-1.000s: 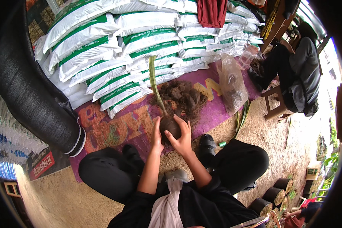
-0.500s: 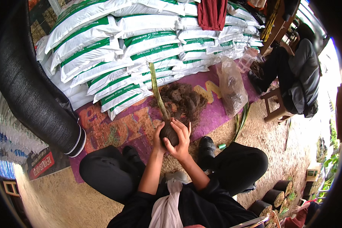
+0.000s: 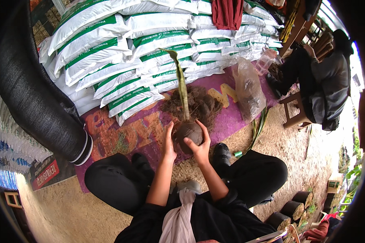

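Note:
I hold a round brown ball of soil and fibre (image 3: 189, 132) in front of my knees. A long green leaf shoot (image 3: 180, 82) rises from its top. My left hand (image 3: 168, 141) cups the ball's left side. My right hand (image 3: 200, 145) grips its right side and underside, fingers curled over it. Just behind the ball lies a heap of dark brown husk fibre (image 3: 196, 104) on a purple printed mat (image 3: 125, 131).
Stacked white and green sacks (image 3: 121, 52) fill the back. A thick black roll (image 3: 32, 93) lies at the left. A clear plastic bag (image 3: 249, 93) stands right of the heap. Another person (image 3: 324, 81) sits on a wooden stool (image 3: 294, 113) at the right. Small black pots (image 3: 292, 208) stand at the lower right.
Both hands have shifted round the ball, the right one sliding lower under it. The ball stays in front of my knees.

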The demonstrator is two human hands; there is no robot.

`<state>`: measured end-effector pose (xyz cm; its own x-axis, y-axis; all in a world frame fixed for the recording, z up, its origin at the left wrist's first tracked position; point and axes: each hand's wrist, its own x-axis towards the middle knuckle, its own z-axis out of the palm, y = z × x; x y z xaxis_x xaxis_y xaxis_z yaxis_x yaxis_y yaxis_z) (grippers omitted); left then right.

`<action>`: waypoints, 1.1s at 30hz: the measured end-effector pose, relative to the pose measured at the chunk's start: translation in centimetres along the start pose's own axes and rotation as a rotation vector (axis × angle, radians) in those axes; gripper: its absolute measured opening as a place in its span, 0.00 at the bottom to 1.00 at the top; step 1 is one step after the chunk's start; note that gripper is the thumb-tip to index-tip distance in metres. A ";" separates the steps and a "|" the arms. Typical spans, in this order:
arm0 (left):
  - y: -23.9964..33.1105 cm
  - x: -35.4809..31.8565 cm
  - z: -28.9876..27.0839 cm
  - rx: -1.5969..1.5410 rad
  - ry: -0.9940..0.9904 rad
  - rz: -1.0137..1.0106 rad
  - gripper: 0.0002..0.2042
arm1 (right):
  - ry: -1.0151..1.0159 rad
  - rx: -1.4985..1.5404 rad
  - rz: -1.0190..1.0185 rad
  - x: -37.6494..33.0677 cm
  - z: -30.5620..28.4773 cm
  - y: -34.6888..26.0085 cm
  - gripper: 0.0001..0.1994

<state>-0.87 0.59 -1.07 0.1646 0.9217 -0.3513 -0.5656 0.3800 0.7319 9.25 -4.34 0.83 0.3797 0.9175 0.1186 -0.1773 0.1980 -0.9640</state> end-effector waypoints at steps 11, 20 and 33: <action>-2.1 0.2 -3.1 -0.413 -0.221 -0.244 0.16 | -0.081 -0.643 -0.521 -1.4 1.1 1.0 0.28; 0.8 -0.4 -0.5 -0.083 -0.044 -0.066 0.28 | -0.011 -0.347 -0.200 0.1 0.5 0.9 0.40; -1.6 0.7 -3.3 -0.415 -0.334 -0.172 0.19 | -0.092 -0.668 -0.561 -1.6 1.4 1.1 0.28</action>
<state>-2.50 0.37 -4.43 0.4918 0.8492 -0.1923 -0.7673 0.5271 0.3653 7.18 -5.14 -0.07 0.1719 0.7753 0.6077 0.5934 0.4109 -0.6921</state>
